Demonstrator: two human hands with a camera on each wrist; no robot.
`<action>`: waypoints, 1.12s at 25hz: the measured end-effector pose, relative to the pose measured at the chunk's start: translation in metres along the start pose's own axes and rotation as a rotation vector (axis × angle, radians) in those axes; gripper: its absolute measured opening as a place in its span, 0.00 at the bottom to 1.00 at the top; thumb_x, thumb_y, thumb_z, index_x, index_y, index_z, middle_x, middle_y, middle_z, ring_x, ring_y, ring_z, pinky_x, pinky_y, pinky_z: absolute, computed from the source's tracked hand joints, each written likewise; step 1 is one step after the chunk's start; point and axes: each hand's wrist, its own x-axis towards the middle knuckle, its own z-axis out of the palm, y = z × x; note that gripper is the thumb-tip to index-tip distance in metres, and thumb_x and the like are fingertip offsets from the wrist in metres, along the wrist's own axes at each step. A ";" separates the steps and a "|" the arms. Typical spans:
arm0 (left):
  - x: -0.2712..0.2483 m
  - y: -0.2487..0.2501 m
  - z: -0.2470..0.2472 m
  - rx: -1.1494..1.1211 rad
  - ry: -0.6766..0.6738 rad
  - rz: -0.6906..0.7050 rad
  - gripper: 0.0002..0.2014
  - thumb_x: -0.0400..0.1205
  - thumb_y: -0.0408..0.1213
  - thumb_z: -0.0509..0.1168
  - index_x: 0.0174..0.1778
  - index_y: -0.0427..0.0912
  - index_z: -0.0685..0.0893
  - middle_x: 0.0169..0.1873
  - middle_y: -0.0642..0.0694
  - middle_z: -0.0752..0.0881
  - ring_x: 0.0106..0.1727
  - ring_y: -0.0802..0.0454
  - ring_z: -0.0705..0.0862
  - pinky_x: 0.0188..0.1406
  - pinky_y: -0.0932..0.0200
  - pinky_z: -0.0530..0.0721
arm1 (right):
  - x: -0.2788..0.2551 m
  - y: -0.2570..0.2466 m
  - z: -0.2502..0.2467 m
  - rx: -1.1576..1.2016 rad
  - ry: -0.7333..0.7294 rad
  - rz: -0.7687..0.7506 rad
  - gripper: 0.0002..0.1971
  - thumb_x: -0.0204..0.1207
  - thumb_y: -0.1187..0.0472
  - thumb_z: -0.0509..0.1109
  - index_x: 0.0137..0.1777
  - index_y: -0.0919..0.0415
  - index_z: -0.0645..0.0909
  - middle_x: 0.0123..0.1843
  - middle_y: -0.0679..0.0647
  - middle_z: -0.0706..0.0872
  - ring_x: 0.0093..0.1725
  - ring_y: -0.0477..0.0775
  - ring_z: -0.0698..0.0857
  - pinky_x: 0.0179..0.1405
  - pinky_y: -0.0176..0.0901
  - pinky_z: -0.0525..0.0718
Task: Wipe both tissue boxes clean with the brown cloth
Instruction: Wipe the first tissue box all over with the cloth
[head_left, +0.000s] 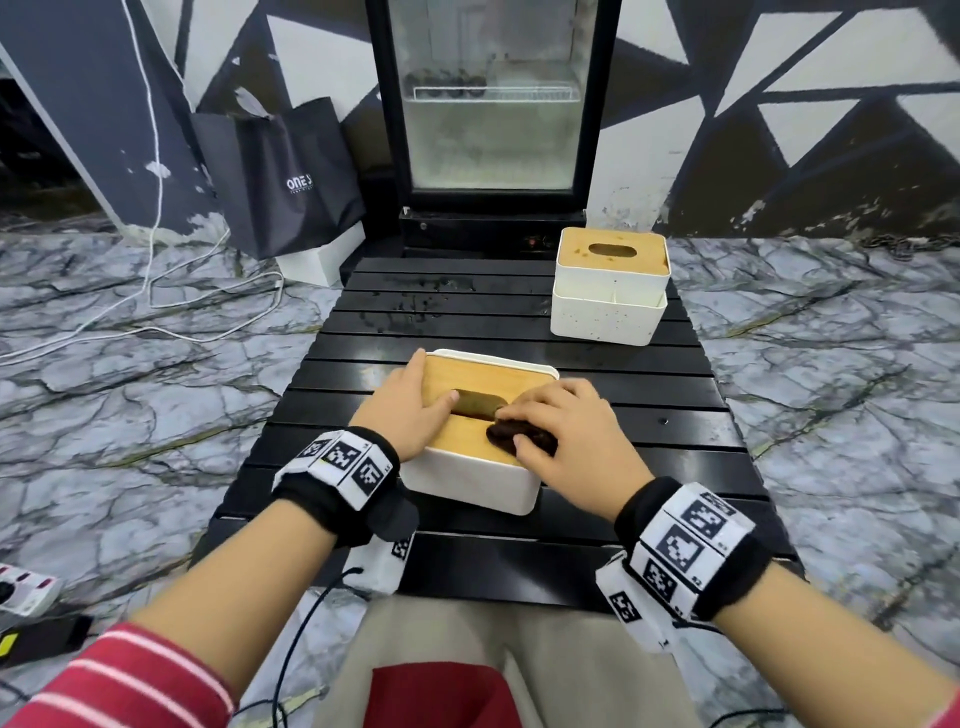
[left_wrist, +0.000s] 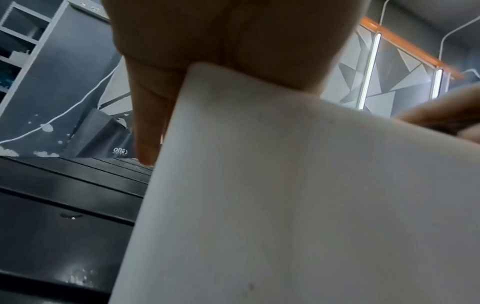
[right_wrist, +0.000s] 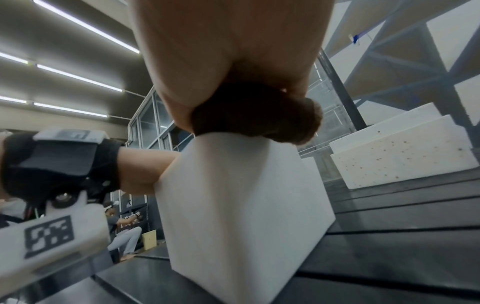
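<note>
Right grip (head_left: 563, 434): your fingers curled round bunched brown cloth (head_left: 521, 435), pressing it on bamboo lid of near white tissue box (head_left: 470, 480). Left grip (head_left: 410, 410): flat, fingers straight, steadying same box, holding nothing. Progress, by my read: near box mid-wipe; second white bamboo-lidded tissue box (head_left: 610, 283), beyond near box, still speckled, untouched. Black slatted worktop (head_left: 649, 415) wet-spotted behind near box. Nothing blocking your reach.
</note>
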 end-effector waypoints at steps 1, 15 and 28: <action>0.002 0.001 0.002 -0.008 0.010 -0.010 0.34 0.85 0.51 0.55 0.83 0.45 0.49 0.79 0.41 0.64 0.76 0.42 0.68 0.71 0.51 0.68 | -0.001 0.002 0.003 -0.005 0.033 -0.009 0.18 0.72 0.49 0.58 0.58 0.49 0.83 0.56 0.45 0.84 0.62 0.56 0.72 0.63 0.46 0.69; 0.001 0.001 0.002 0.002 0.025 -0.003 0.32 0.85 0.50 0.53 0.83 0.48 0.48 0.79 0.45 0.63 0.71 0.42 0.73 0.64 0.52 0.72 | 0.015 0.015 0.008 0.163 0.051 0.027 0.15 0.77 0.61 0.65 0.62 0.53 0.81 0.62 0.49 0.80 0.64 0.51 0.71 0.69 0.35 0.62; 0.000 0.002 0.001 0.021 0.009 0.007 0.32 0.85 0.50 0.52 0.83 0.47 0.48 0.78 0.45 0.64 0.68 0.43 0.76 0.61 0.52 0.74 | 0.016 0.020 0.006 0.152 0.021 0.006 0.15 0.78 0.59 0.63 0.63 0.51 0.80 0.62 0.48 0.79 0.65 0.49 0.70 0.66 0.28 0.59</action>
